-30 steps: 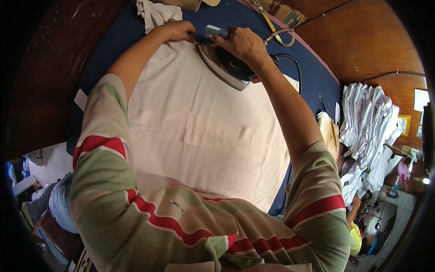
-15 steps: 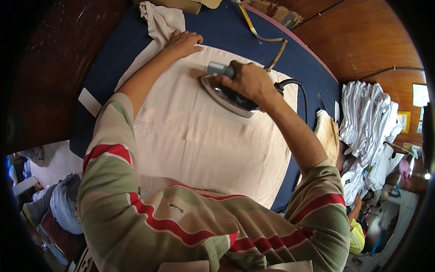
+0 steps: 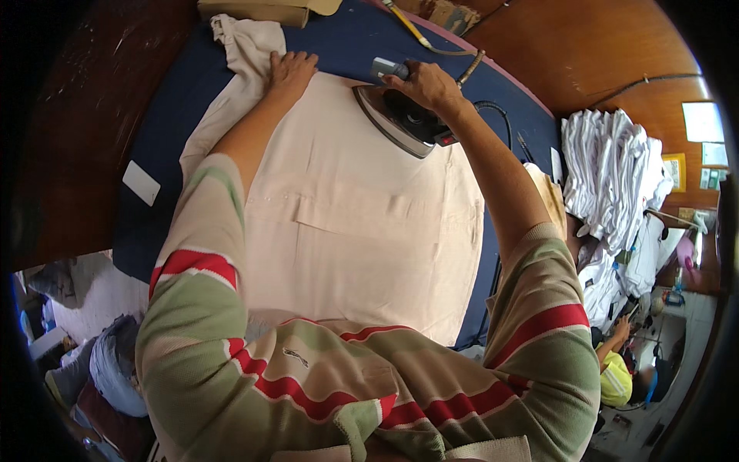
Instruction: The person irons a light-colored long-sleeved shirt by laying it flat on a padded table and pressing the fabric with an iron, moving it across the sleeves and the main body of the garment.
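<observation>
The right hand (image 3: 431, 85), at about 1 o'clock, has its fingers wrapped around the handle of a steam iron (image 3: 402, 117). The iron lies on the far part of a pale peach shirt (image 3: 362, 181), its nose turned toward 11 o'clock. The shirt is spread over the middle of a navy-covered surface (image 3: 169, 150), with a crumpled sleeve (image 3: 248, 42) trailing off toward 11 o'clock.

Half a second earlier the iron sat nearer the person's body; now it has gone outward, up to the shirt's far edge. The left hand (image 3: 294, 75), at 11 o'clock, lies palm down where the sleeve meets the shirt, its fingers extended and gripping nothing; a second ago they were curled at the cloth's edge. A white card (image 3: 142, 183), between 9 and 10 o'clock, was partly covered by the person's own sleeve in the first frame and now shows whole.

A black cord (image 3: 504, 115) loops beyond the right wrist, and a yellow and brown hose (image 3: 416, 32) runs in from 12 o'clock. A cardboard box (image 3: 258, 11) stands near the sleeve at 11 o'clock. White garments (image 3: 608, 169) hang bunched between 2 and 3 o'clock; a co-worker in yellow (image 3: 616, 379) shows at 4 o'clock.
</observation>
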`<control>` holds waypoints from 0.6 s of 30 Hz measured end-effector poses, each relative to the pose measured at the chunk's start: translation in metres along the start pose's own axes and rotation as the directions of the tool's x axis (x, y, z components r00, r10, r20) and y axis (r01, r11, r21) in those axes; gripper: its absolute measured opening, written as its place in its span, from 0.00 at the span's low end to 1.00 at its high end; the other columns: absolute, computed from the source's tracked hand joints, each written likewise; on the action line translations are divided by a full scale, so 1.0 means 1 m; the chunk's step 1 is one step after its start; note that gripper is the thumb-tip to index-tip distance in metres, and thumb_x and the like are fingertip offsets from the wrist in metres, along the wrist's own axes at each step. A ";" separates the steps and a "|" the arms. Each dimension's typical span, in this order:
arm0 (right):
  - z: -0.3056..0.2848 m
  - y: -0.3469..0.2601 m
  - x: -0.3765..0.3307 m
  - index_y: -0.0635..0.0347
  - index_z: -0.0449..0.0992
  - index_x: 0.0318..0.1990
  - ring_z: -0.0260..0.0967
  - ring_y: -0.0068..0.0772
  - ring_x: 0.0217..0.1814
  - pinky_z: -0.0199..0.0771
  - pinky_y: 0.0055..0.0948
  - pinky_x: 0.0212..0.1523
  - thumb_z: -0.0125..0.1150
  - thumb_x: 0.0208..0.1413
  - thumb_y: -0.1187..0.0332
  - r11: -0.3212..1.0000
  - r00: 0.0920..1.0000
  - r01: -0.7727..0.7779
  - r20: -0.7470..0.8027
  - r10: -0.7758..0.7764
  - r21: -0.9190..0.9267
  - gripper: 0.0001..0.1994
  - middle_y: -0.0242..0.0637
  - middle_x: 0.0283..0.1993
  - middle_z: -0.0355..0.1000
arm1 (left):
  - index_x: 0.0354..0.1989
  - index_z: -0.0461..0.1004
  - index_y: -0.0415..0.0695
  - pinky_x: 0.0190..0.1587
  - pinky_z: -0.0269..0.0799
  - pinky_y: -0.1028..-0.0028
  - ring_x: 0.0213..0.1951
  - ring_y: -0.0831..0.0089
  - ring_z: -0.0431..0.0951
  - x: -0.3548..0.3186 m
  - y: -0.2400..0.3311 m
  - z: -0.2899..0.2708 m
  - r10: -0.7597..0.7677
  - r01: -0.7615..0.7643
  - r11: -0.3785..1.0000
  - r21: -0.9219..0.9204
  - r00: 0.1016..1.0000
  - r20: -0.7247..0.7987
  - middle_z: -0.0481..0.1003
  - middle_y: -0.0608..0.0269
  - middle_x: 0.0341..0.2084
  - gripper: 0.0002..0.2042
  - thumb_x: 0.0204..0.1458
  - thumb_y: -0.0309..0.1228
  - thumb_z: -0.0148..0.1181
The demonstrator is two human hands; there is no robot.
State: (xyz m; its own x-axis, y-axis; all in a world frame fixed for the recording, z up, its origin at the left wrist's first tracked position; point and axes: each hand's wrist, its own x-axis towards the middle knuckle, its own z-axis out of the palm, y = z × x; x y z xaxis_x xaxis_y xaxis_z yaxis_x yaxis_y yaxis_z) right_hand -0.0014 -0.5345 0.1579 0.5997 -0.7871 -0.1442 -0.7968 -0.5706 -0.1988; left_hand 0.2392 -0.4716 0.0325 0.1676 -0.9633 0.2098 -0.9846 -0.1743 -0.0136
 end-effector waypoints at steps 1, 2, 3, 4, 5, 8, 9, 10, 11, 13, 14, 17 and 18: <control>0.001 0.007 -0.004 0.60 0.76 0.41 0.74 0.50 0.36 0.73 0.40 0.39 0.54 0.47 0.39 0.997 0.998 0.059 -0.036 -0.060 -0.040 0.30 0.51 0.31 0.75 | 0.44 0.70 0.53 0.53 0.52 0.49 0.49 0.67 0.70 -0.006 0.003 0.001 -0.006 0.006 1.000 -0.007 0.998 -0.069 0.71 0.70 0.46 0.11 0.53 0.37 0.53; -0.002 0.018 -0.012 0.60 0.76 0.41 0.74 0.50 0.35 0.73 0.39 0.38 0.54 0.47 0.39 0.994 0.995 0.096 0.006 -0.096 -0.042 0.30 0.50 0.31 0.75 | 0.46 0.69 0.53 0.54 0.52 0.49 0.51 0.68 0.69 -0.013 0.009 0.003 0.009 -0.017 0.997 -0.081 0.994 -0.106 0.70 0.70 0.47 0.12 0.53 0.37 0.53; -0.001 0.018 -0.029 0.61 0.76 0.41 0.74 0.50 0.35 0.73 0.39 0.38 0.54 0.47 0.39 0.988 0.987 0.150 0.060 -0.148 -0.029 0.30 0.50 0.31 0.75 | 0.47 0.69 0.53 0.55 0.51 0.50 0.52 0.68 0.68 -0.027 0.010 0.008 0.008 -0.026 0.989 -0.143 0.992 -0.128 0.70 0.70 0.49 0.13 0.53 0.37 0.53; -0.001 0.019 -0.049 0.61 0.75 0.41 0.74 0.50 0.34 0.73 0.39 0.37 0.54 0.47 0.39 0.981 0.975 0.196 0.111 -0.193 -0.015 0.30 0.50 0.30 0.75 | 0.48 0.69 0.54 0.55 0.50 0.50 0.53 0.68 0.67 -0.040 0.013 0.010 0.012 -0.044 0.977 -0.208 0.988 -0.153 0.69 0.70 0.50 0.14 0.53 0.37 0.53; 0.000 0.023 -0.071 0.61 0.75 0.40 0.74 0.50 0.34 0.73 0.39 0.37 0.54 0.47 0.39 0.980 0.967 0.195 0.178 -0.184 -0.046 0.30 0.50 0.30 0.75 | 0.57 0.63 0.55 0.59 0.47 0.51 0.62 0.68 0.58 -0.052 0.018 0.002 0.078 -0.070 0.975 -0.209 0.996 0.032 0.62 0.69 0.59 0.21 0.55 0.42 0.49; 0.004 0.041 -0.092 0.61 0.75 0.40 0.74 0.50 0.33 0.73 0.39 0.36 0.53 0.48 0.39 0.996 0.990 0.081 0.120 -0.076 -0.040 0.30 0.50 0.28 0.74 | 0.63 0.56 0.57 0.62 0.43 0.50 0.67 0.69 0.47 -0.066 0.010 0.006 0.001 0.013 0.991 -0.136 0.994 0.105 0.51 0.69 0.65 0.25 0.56 0.47 0.44; 0.004 0.050 -0.098 0.61 0.75 0.40 0.74 0.50 0.33 0.73 0.38 0.36 0.53 0.48 0.39 1.000 0.998 0.007 0.063 -0.005 -0.026 0.30 0.51 0.28 0.74 | 0.65 0.50 0.57 0.63 0.41 0.50 0.68 0.69 0.42 -0.062 0.011 0.001 0.006 0.014 0.996 -0.089 0.975 0.223 0.45 0.72 0.67 0.28 0.57 0.50 0.41; -0.004 0.059 -0.090 0.62 0.75 0.39 0.74 0.50 0.33 0.73 0.38 0.37 0.53 0.48 0.40 0.997 0.996 -0.081 0.038 0.080 0.014 0.30 0.52 0.28 0.74 | 0.65 0.50 0.57 0.63 0.41 0.49 0.68 0.69 0.42 -0.059 0.012 -0.004 0.017 0.004 0.995 -0.097 0.975 0.221 0.45 0.72 0.67 0.28 0.57 0.50 0.41; -0.008 0.073 -0.079 0.63 0.75 0.40 0.74 0.50 0.35 0.73 0.38 0.38 0.53 0.48 0.41 0.991 0.991 -0.137 0.007 0.137 0.007 0.30 0.52 0.30 0.74 | 0.66 0.50 0.58 0.63 0.41 0.49 0.68 0.69 0.42 -0.059 0.011 -0.006 0.028 -0.005 0.995 -0.104 0.975 0.219 0.46 0.72 0.67 0.28 0.57 0.50 0.42; -0.011 0.108 -0.056 0.63 0.75 0.42 0.74 0.50 0.38 0.73 0.38 0.41 0.53 0.48 0.41 0.980 0.978 -0.200 -0.068 0.199 -0.005 0.30 0.53 0.32 0.74 | 0.66 0.49 0.59 0.63 0.40 0.48 0.68 0.70 0.42 -0.056 0.006 -0.002 0.049 -0.028 0.994 -0.102 0.978 0.204 0.45 0.73 0.67 0.29 0.57 0.51 0.42; -0.011 0.124 -0.048 0.63 0.75 0.43 0.74 0.50 0.39 0.72 0.38 0.42 0.53 0.49 0.41 0.978 0.973 -0.209 -0.106 0.207 -0.015 0.30 0.53 0.34 0.74 | 0.66 0.48 0.59 0.63 0.40 0.48 0.68 0.70 0.42 -0.055 0.008 -0.001 0.059 -0.038 0.994 -0.105 0.976 0.209 0.45 0.74 0.67 0.29 0.57 0.51 0.42; -0.016 0.142 -0.047 0.65 0.75 0.45 0.74 0.51 0.41 0.71 0.38 0.45 0.53 0.48 0.42 0.979 0.976 -0.204 -0.087 0.201 -0.021 0.31 0.54 0.35 0.74 | 0.66 0.47 0.60 0.63 0.39 0.50 0.68 0.71 0.41 -0.058 0.003 -0.002 0.047 -0.027 0.995 -0.092 0.974 0.224 0.44 0.75 0.67 0.29 0.57 0.52 0.41; -0.018 0.147 -0.049 0.65 0.75 0.44 0.74 0.51 0.41 0.71 0.38 0.45 0.53 0.48 0.42 0.981 0.978 -0.194 -0.083 0.192 -0.012 0.31 0.54 0.35 0.74 | 0.66 0.47 0.61 0.63 0.39 0.50 0.68 0.71 0.41 -0.059 0.000 -0.002 0.039 -0.020 0.996 -0.085 0.973 0.227 0.44 0.75 0.67 0.29 0.57 0.52 0.41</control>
State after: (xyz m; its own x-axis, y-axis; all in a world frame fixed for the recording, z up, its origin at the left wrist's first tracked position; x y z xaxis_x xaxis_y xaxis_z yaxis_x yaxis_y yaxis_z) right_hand -0.1493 -0.5844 0.1527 0.4270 -0.8989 -0.0983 -0.8987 -0.4099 -0.1558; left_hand 0.2289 -0.4147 0.0219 0.1362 -0.9905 -0.0185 -0.9884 -0.1371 0.0658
